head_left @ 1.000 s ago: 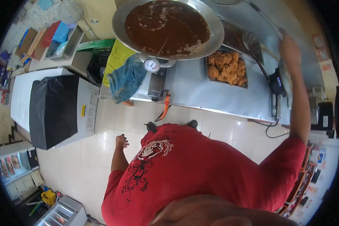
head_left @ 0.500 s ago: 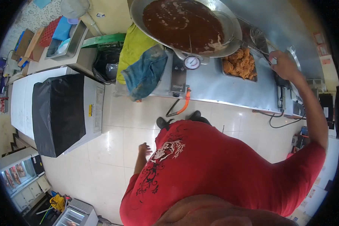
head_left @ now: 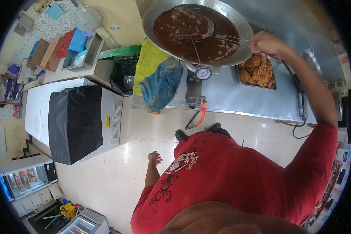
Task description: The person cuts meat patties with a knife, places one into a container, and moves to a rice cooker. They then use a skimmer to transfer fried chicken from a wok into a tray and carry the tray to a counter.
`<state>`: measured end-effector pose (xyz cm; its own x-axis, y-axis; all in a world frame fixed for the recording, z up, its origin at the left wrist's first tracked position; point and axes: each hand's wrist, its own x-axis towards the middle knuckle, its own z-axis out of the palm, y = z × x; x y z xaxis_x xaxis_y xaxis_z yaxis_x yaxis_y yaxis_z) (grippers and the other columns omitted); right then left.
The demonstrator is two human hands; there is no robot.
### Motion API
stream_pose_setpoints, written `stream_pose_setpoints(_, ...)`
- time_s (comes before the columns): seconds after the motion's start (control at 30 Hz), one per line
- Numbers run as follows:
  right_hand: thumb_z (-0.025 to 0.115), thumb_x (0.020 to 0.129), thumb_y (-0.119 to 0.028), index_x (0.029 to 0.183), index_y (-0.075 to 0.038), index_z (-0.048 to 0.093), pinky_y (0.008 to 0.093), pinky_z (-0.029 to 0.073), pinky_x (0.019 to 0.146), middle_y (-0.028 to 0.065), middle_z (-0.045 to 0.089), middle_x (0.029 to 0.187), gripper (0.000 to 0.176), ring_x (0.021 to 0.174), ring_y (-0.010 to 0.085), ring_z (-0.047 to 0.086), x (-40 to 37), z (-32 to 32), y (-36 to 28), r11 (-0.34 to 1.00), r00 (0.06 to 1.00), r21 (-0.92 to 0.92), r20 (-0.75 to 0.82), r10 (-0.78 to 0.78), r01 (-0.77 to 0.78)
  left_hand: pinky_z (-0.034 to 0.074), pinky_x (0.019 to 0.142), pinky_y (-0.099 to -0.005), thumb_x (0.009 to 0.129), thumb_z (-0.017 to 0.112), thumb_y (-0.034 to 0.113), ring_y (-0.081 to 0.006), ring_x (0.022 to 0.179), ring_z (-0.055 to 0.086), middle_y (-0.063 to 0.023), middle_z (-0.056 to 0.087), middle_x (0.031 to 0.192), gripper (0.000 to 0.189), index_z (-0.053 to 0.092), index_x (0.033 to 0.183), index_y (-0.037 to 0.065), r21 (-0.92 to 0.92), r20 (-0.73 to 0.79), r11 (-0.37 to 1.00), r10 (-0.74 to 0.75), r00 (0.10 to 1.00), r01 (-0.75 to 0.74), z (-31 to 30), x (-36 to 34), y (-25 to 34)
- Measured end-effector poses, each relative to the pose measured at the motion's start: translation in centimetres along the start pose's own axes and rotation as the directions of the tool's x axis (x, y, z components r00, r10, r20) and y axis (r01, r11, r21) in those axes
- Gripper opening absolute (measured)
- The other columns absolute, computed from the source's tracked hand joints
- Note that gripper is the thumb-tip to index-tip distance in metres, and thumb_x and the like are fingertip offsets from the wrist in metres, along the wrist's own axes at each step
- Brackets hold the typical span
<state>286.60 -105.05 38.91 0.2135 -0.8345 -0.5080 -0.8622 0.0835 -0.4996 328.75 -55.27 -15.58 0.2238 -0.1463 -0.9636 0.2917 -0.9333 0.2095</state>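
My right hand [head_left: 267,45] is closed on the handle of a wire skimmer [head_left: 232,38], whose round head lies in the brown oil [head_left: 179,43] of a wide metal wok [head_left: 242,29]. A dial thermometer [head_left: 203,73] hangs at the wok's near rim, its thin probe reaching into the oil. Golden-brown fried pieces [head_left: 257,71] fill a metal tray just right of the wok, below my right hand. Away from the counter, my left hand [head_left: 155,157] hangs over the floor with its fingers apart and nothing in it.
A blue cloth [head_left: 161,84] and a yellow-green cloth [head_left: 146,62] lie left of the burner [head_left: 193,91]. An orange hose [head_left: 201,116] hangs below the steel counter [head_left: 230,99]. A white appliance [head_left: 112,121] with a black cover [head_left: 76,121] stands at the left, near a lined bin [head_left: 123,74].
My right hand has moved left from the counter's right side to the wok. The skimmer's head now lies toward the middle of the oil instead of at the right rim.
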Motion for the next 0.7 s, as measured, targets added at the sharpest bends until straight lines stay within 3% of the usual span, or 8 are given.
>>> stream_pose_setpoints(0.13, 0.062, 0.088, -0.007, 0.093, -0.001, 0.06, 0.0271, 0.031, 0.04, 0.0004, 0.049, 0.061, 0.009, 0.045, 0.0078, 0.039, 2.1, -0.2, 1.8, 0.991, 0.998, 0.132, -0.056, -0.029, 0.036, 0.052, 0.077, -0.0522, 0.095, 0.043, 0.041, -0.0405, 0.084, 0.07, -0.025, 0.066, 0.11, 0.054, 0.058, 0.121, -0.004, -0.013, -0.042, 0.999, 0.029, 0.999, -0.03, 1.2, -1.1, 0.3)
stream_pose_setpoints(0.33, 0.06, 0.09, -0.007, 0.089, -0.003, 0.06, 0.0265, 0.03, 0.041, -0.001, 0.05, 0.062, 0.004, 0.045, 0.0073, 0.039, 5.1, -2.1, 5.9, 0.966, 0.988, 0.226, -0.113, -0.105, 0.128, 0.053, 0.073, -0.0513, 0.095, 0.045, 0.042, -0.0395, 0.08, 0.07, -0.023, 0.067, 0.106, 0.053, 0.058, 0.119, -0.002, -0.096, -0.11, 0.995, 0.019, 0.994, -0.03, 5.2, -2.9, -4.7)
stream_pose_setpoints(0.47, 0.062, 0.09, -0.012, 0.102, -0.003, 0.061, 0.0243, 0.026, 0.038, -0.0035, 0.048, 0.059, 0.014, 0.041, 0.0046, 0.037, 8.0, -5.1, 9.7, 0.967, 0.988, 0.208, -0.078, -0.132, 0.145, 0.053, 0.07, -0.0495, 0.094, 0.047, 0.04, -0.0378, 0.079, 0.07, -0.0221, 0.068, 0.102, 0.048, 0.06, 0.113, -0.002, -0.196, -0.163, 0.98, -0.011, 0.987, -0.021, 9.7, -3.6, -8.8)
stream_pose_setpoints(0.6, 0.063, 0.089, -0.011, 0.101, -0.004, 0.061, 0.0242, 0.026, 0.038, -0.0033, 0.049, 0.061, 0.014, 0.043, 0.0052, 0.038, 10.9, -9.7, 14.0, 0.967, 0.975, 0.13, -0.025, -0.219, 0.221, 0.054, 0.066, -0.0476, 0.093, 0.05, 0.039, -0.0362, 0.077, 0.07, -0.0212, 0.069, 0.098, 0.043, 0.062, 0.106, -0.001, -0.307, -0.199, 0.951, -0.034, 0.979, -0.029, 16.8, -3.6, -12.5)
stream_pose_setpoints(0.7, 0.062, 0.088, -0.01, 0.099, -0.003, 0.061, 0.0246, 0.029, 0.039, -0.002, 0.049, 0.063, 0.013, 0.046, 0.006, 0.04, 10.5, -12.7, 16.0, 0.956, 0.956, 0.067, -0.088, -0.28, 0.287, 0.054, 0.063, -0.0462, 0.092, 0.052, 0.037, -0.0349, 0.076, 0.07, -0.0205, 0.069, 0.095, 0.04, 0.064, 0.102, 0.0, -0.375, -0.21, 0.925, -0.026, 0.977, -0.056, 23.8, -2.4, -15.4)
